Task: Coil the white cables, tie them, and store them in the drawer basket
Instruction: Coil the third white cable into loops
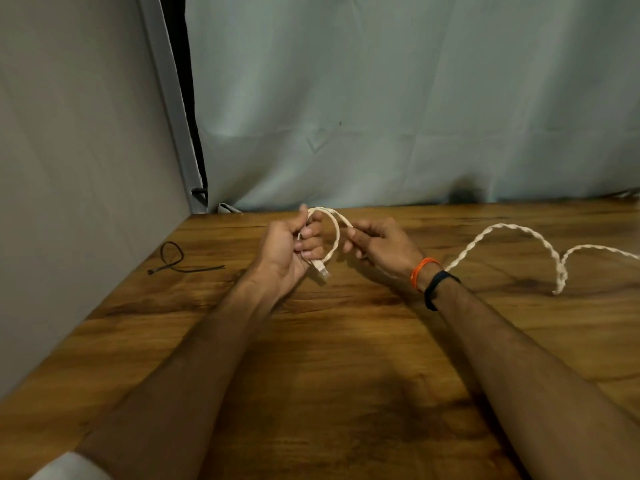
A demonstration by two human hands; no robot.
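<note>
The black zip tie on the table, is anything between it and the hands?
Nothing visible is in the way. The zip tie lies on bare table, left of the left hand. Both that and the right hand are holding the white cable.

One white cable (512, 233), twisted, looped once between the hands and trailing off past the right hand. One clear plug (322, 271) at its end, below the left hand. One black zip tie (176, 259), well left of the left hand. Two wristbands on the right wrist: one orange band (420, 270), one black band (438, 285).
</note>
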